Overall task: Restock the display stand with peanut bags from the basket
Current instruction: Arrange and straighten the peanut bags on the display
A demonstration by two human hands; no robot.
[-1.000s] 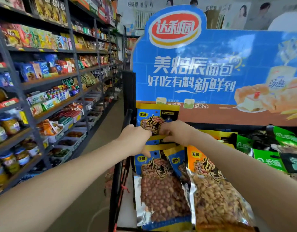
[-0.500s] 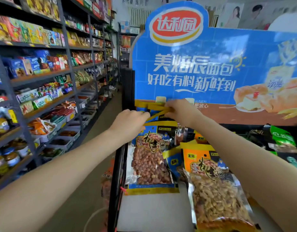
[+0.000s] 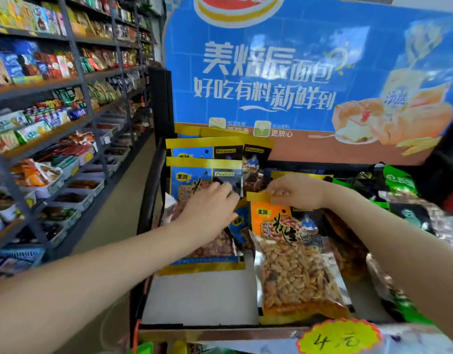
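Several blue peanut bags with yellow top strips stand stacked at the back left of the display stand's white shelf. My left hand lies on the front blue bag, fingers bent against its label. An orange peanut bag lies to the right of them, its clear window full of nuts. My right hand pinches that bag's yellow top edge. The basket is not in view.
Green snack packs fill the shelf's right side. A blue bread advert board rises behind the stand. Stocked store shelves line the aisle on the left. A yellow price tag sits on the front rail.
Both hands came down from the top edge of a blue bag, which now stands in the stack. My right hand shifted onto the orange bag's top; my left hand dropped onto the front blue bag.
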